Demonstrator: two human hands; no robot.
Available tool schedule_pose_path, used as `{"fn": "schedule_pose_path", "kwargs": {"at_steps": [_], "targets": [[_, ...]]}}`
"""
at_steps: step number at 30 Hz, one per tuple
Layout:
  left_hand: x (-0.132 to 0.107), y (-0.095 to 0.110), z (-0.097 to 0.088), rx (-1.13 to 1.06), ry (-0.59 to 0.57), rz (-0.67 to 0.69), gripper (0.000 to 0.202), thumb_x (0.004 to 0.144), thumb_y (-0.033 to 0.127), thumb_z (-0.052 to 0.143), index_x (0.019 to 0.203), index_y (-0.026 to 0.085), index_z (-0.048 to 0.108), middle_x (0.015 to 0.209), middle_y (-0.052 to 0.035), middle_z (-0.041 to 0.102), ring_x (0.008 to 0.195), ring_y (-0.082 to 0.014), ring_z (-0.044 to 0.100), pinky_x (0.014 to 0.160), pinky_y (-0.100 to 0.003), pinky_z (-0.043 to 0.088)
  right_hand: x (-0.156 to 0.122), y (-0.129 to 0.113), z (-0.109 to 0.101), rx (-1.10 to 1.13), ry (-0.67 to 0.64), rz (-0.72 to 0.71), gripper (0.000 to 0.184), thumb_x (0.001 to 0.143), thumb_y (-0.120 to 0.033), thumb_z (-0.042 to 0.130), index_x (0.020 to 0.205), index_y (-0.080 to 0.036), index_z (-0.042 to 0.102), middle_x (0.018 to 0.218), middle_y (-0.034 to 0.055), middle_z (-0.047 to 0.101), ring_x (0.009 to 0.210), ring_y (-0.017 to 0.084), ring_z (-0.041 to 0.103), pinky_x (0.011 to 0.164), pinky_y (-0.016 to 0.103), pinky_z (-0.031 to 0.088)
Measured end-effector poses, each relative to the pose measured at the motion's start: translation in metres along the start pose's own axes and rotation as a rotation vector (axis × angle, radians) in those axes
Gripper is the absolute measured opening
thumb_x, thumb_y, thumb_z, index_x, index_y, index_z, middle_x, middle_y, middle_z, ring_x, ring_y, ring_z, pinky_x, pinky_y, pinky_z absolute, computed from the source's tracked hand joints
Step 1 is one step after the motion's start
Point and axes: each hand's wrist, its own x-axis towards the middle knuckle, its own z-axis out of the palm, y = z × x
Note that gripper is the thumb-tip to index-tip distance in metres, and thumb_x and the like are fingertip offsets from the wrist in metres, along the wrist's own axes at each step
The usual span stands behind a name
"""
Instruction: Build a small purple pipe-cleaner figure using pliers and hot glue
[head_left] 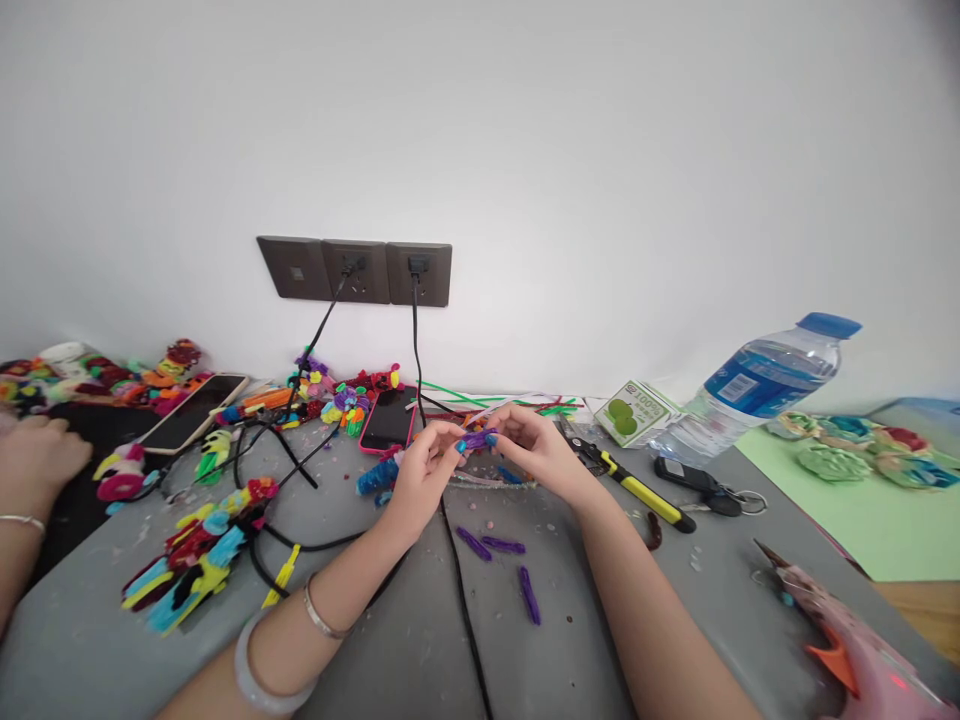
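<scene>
Between my two hands, just above the grey table (375, 640), is a short bundle of purple pipe cleaner (477, 438). My left hand (431, 465) pinches its left end with thumb and fingers. At the other end, the fingers of my right hand (536, 450) are closed on it. Below the hands, purple folded pipe-cleaner pieces lie on the table: one piece (474, 543), another (504, 545), and a third (529, 595) nearer me. A blue fuzzy piece (377, 477) lies beside my left hand.
Yellow-black pliers (645, 495), keys (724, 500), a tilted water bottle (765, 385) and a pink glue gun (847, 630) are at right. Black cables (461, 590) cross the table. Two phones, one pink-edged (388, 418), and colourful pipe-cleaner figures (195, 550) lie left. Another person's hand (37, 455) rests far left.
</scene>
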Motion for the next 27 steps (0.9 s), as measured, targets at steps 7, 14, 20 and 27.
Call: {"fn": "schedule_pose_path", "kwargs": {"at_steps": [7,14,20,27], "targets": [[0.0,-0.0005,0.0004,0.005,0.013,-0.012,0.024,0.088,0.041,0.061,0.097,0.019,0.059,0.084,-0.0027,0.063,0.075,-0.0147,0.062,0.066,-0.024,0.051,0.0002,0.0005,0.0006,0.013,-0.007,-0.003,0.025,0.089,-0.044,0.063,0.09,-0.02,0.057,0.076,0.0001,0.057,0.067,0.014,0.052,0.062,0.027,0.039],[0.0004,-0.0004,-0.0005,-0.001,0.008,-0.003,0.023,0.089,0.04,0.061,0.095,0.018,0.061,0.083,-0.003,0.064,0.074,-0.0148,0.064,0.065,-0.024,0.051,0.0002,-0.0011,0.0018,0.033,-0.006,0.005,0.024,0.087,-0.042,0.065,0.088,-0.02,0.055,0.076,-0.0008,0.056,0.066,0.013,0.05,0.061,0.026,0.038],[0.0018,-0.0043,-0.0005,-0.027,0.03,0.002,0.027,0.086,0.043,0.065,0.086,0.017,0.059,0.078,-0.0024,0.062,0.071,-0.0145,0.064,0.063,-0.023,0.051,-0.0003,-0.0017,0.0028,0.055,-0.015,0.016,0.022,0.088,-0.039,0.064,0.087,-0.02,0.053,0.074,-0.0023,0.054,0.064,0.012,0.049,0.059,0.025,0.037],[0.0005,-0.0013,0.0002,-0.022,0.019,-0.035,0.023,0.086,0.037,0.064,0.098,0.018,0.06,0.087,-0.0039,0.064,0.078,-0.0151,0.063,0.069,-0.024,0.051,-0.0003,0.0,0.0023,0.068,-0.003,0.019,0.022,0.09,-0.04,0.062,0.088,-0.02,0.053,0.076,-0.0016,0.055,0.066,0.013,0.05,0.061,0.026,0.037]]}}
